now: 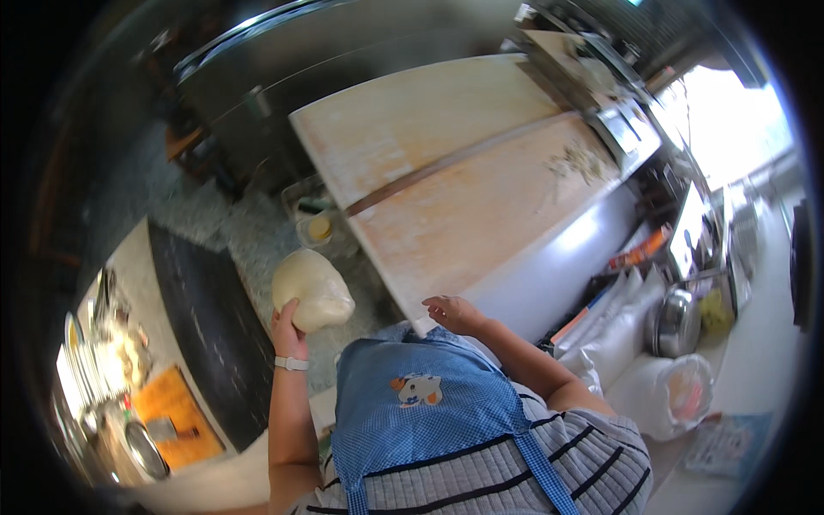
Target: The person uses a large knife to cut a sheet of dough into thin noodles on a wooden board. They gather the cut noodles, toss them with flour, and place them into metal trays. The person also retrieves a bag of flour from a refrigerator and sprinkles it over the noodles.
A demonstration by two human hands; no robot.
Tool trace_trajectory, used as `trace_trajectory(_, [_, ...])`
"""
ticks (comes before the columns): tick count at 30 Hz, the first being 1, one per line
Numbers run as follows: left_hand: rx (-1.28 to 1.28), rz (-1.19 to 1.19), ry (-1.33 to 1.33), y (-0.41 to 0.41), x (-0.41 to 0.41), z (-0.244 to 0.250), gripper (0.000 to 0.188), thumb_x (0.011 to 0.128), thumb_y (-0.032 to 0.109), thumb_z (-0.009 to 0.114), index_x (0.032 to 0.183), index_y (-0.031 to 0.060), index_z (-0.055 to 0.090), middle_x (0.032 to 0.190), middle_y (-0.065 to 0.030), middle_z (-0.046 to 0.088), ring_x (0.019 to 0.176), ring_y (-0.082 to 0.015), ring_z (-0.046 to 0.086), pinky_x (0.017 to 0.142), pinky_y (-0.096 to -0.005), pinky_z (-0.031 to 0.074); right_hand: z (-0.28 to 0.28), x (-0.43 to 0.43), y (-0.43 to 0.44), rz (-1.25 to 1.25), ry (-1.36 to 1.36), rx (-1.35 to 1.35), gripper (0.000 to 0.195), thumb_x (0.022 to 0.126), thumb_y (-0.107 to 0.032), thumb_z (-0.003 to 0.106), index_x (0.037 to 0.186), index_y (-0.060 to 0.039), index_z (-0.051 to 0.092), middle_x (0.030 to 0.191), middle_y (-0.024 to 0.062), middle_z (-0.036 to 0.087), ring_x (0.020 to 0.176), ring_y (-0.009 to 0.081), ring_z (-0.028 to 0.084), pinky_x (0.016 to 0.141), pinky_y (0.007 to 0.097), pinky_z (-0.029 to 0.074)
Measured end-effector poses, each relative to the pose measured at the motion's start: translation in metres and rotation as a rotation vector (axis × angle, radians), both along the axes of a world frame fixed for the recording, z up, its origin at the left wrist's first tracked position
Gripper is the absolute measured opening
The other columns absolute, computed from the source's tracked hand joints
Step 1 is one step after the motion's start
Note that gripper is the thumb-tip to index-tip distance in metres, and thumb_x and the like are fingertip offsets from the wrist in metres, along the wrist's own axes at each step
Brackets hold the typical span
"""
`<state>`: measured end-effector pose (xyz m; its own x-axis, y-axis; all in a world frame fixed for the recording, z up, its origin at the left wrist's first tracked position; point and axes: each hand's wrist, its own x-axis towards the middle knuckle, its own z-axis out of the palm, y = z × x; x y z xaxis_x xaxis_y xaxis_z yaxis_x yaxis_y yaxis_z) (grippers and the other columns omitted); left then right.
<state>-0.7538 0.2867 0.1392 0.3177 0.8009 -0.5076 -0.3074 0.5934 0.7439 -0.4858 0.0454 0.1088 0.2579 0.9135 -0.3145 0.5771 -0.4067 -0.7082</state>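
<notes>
My left hand [288,328], with a white band on the wrist, grips the lower left side of a large pale lump [308,286]. It looks like dough, and its shiny surface may be plastic wrap. The lump is held up to the left of the work table's corner. Above that near corner of the floured wooden work table [450,225] is my right hand [456,314]. Its fingers are loosely bent and apart, and nothing shows in them. A small heap of pale dough scraps or strips [578,161] lies toward the table's far right end.
At left, a counter with a black front [209,335] bears a cleaver [168,429] on a wooden cutting board [154,393] and stacked plates [80,383]. A plastic bin [315,225] stands beside the table. At right are plastic bag rolls [618,328] and a metal pot [679,322].
</notes>
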Motion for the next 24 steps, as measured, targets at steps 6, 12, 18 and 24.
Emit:
trace_trajectory(6, [1.183, -0.698, 0.706, -0.03, 0.158, 0.0, 0.036, 0.069, 0.019, 0.073, 0.096, 0.0058, 0.054, 0.098, -0.0129, 0.061, 0.087, -0.0321, 0.061, 0.074, -0.0383, 0.049, -0.003, 0.06, -0.065, -0.214, -0.036, -0.05, 0.03, 0.088, -0.017, 0.053, 0.116, -0.0074, 0.059, 0.098, 0.0154, 0.067, 0.089, 0.0326, 0.064, 0.079, 0.0406, 0.051])
trace_trajectory(12, [2.145, -1.302, 0.612, -0.073, 0.244, -0.053, 0.044, 0.072, 0.026, 0.071, 0.109, 0.0109, 0.052, 0.097, -0.0132, 0.058, 0.081, -0.037, 0.06, 0.067, -0.0479, 0.05, -0.008, 0.074, -0.083, -0.315, -0.014, -0.058, 0.032, 0.087, -0.019, 0.054, 0.116, -0.0099, 0.06, 0.099, 0.017, 0.066, 0.089, 0.0337, 0.064, 0.08, 0.0429, 0.05])
trace_trajectory(18, [1.605, -1.318, 0.668, -0.076, 0.246, -0.047, 0.066, 0.079, 0.026, 0.069, 0.138, 0.0234, 0.038, 0.107, -0.0116, 0.053, 0.096, -0.0337, 0.058, 0.076, -0.0454, 0.051, -0.025, 0.062, -0.081, -0.402, -0.025, -0.054, 0.039, 0.084, -0.023, 0.057, 0.122, -0.0103, 0.054, 0.1, 0.0185, 0.065, 0.092, 0.0356, 0.062, 0.082, 0.045, 0.049])
trace_trajectory(24, [1.608, -1.084, 0.434, -0.066, 0.251, -0.082, 0.014, 0.087, 0.021, 0.06, 0.092, 0.0076, 0.062, 0.088, -0.0132, 0.058, 0.082, -0.027, 0.061, 0.068, -0.0398, 0.049, -0.024, 0.053, -0.057, -0.527, -0.016, -0.027, 0.067, 0.079, -0.018, 0.064, 0.137, -0.0131, 0.031, 0.108, 0.0191, 0.062, 0.098, 0.0371, 0.06, 0.084, 0.0452, 0.049])
